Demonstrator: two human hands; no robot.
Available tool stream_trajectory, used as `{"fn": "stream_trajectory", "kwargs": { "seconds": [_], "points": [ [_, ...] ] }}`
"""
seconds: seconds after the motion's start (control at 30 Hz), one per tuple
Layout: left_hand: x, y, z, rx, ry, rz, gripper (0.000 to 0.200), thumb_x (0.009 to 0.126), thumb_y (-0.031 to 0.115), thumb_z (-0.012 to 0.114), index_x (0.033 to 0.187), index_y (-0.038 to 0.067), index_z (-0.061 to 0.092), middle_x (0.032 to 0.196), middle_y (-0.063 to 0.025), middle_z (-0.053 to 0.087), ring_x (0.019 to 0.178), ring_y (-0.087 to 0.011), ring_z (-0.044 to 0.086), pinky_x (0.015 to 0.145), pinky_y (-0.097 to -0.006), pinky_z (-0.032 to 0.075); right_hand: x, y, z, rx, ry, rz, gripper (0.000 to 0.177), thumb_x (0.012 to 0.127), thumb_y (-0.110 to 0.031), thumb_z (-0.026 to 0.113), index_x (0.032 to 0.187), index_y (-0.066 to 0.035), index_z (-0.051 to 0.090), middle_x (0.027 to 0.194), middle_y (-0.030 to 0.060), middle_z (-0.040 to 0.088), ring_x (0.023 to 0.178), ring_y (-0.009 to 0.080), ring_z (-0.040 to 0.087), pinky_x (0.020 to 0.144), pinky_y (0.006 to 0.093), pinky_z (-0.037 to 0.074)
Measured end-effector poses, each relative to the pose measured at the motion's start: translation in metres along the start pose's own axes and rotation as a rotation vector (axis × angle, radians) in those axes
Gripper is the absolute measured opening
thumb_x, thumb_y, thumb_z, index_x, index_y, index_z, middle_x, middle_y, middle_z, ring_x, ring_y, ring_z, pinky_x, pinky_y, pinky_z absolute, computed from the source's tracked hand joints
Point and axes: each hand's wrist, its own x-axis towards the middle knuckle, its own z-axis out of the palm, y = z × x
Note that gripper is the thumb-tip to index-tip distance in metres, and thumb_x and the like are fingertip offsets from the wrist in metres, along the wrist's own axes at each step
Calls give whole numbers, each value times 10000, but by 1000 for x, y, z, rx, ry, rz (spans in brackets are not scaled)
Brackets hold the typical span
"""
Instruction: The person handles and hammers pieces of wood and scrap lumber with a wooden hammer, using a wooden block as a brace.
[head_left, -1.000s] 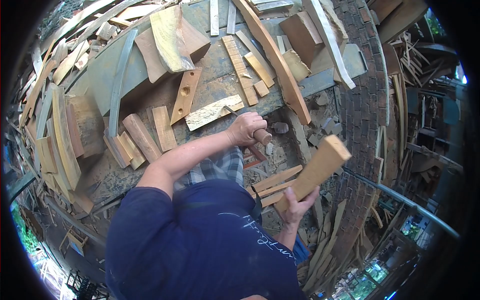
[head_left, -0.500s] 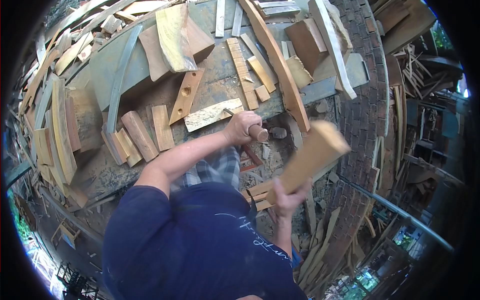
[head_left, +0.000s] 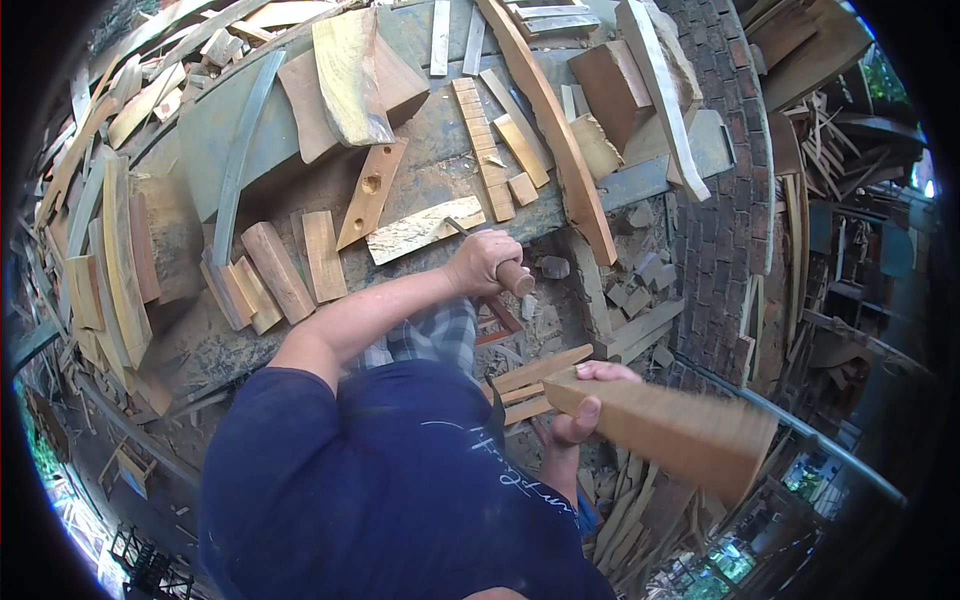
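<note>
My left hand (head_left: 484,262) is closed around the round wooden handle of a chisel (head_left: 516,278). The chisel's metal blade reaches away from me to the pale, rough-faced strip of wood (head_left: 420,230) at the bench's near edge; its exact contact is too small to make out. Out to the right, my right hand (head_left: 585,405) grips the narrow end of a thick wooden mallet (head_left: 680,430), a block that widens towards its far end. That end is blurred by motion and points to the right, well apart from the chisel handle.
On the workbench (head_left: 215,345) lie a board with two holes (head_left: 372,190), a notched strip (head_left: 482,150), a long curved plank (head_left: 560,130) and short blocks (head_left: 278,270). Offcuts litter the ground at right, beside a brick edge (head_left: 715,200) and a metal pipe (head_left: 830,440).
The mallet has swung down and to the right, away from the chisel, and its wide end now points right instead of up. My left hand and the chisel have barely moved.
</note>
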Motion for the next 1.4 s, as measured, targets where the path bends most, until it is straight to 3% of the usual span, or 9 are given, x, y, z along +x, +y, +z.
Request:
{"fn": "stream_trajectory", "kwargs": {
  "seconds": [0.2,0.43,0.5,0.63,0.83,0.9,0.97,1.27,1.4],
  "points": [
    [0,-8,4,82,-31,13,231,709,227,750,736,121,546,721,-67,567,733,-287,577,658,-397,437,-63,53,12,-474,-85,667,668,737,-112,772,1284,3,406,1073,113,542,992,239,553,948,334,419],
    [0,-9,-2,89,-64,-36,272,594,163,742,773,125,541,752,-60,578,781,-293,585,686,-397,444,-8,6,12,33,140,-83,356,793,-142,652,1083,0,501,970,137,569,837,191,571,768,346,495],
    [-2,-12,1,84,-55,-32,277,588,163,739,777,125,541,749,-59,577,784,-288,585,686,-396,442,-43,61,-34,-1051,-572,-415,513,778,-197,719,1159,31,463,1034,171,565,898,222,582,837,379,484],
    [-2,-26,8,165,-68,-3,276,584,169,730,782,127,542,755,-56,577,793,-278,584,691,-395,436,-52,66,6,-297,68,730,752,741,-109,803,1332,53,366,1111,154,556,1013,213,557,858,334,481],
    [-4,-21,6,153,-77,-31,273,586,164,719,786,134,536,763,-58,570,801,-282,584,692,-390,431,-21,18,-24,161,168,154,527,803,-126,731,1231,-30,441,1052,133,573,959,226,575,824,343,492],
    [-2,-22,5,138,-66,-37,268,591,166,717,785,135,535,762,-59,570,803,-284,585,692,-392,431,-45,66,-47,-922,-497,-266,525,792,-163,745,1204,-37,446,1009,136,564,973,252,561,842,376,479],
    [-3,-21,6,169,-70,-43,255,604,176,713,783,133,536,758,-60,571,803,-284,585,696,-395,432,-57,76,22,-472,-92,696,546,787,-155,751,1213,-31,434,982,124,558,985,259,544,869,399,459],
    [3,-26,-4,205,-68,-39,283,644,232,749,799,125,537,764,-60,577,770,-288,578,686,-387,432,-1,23,17,222,240,38,394,787,-107,681,1120,-30,486,893,99,549,835,198,565,776,316,472],
    [0,-26,-3,187,-52,-60,269,612,167,716,813,132,541,769,-64,579,792,-296,581,698,-402,436,-50,84,26,-546,-78,566,529,761,-167,767,1180,-18,482,1002,102,563,914,242,571,849,371,467]
  ]
}}
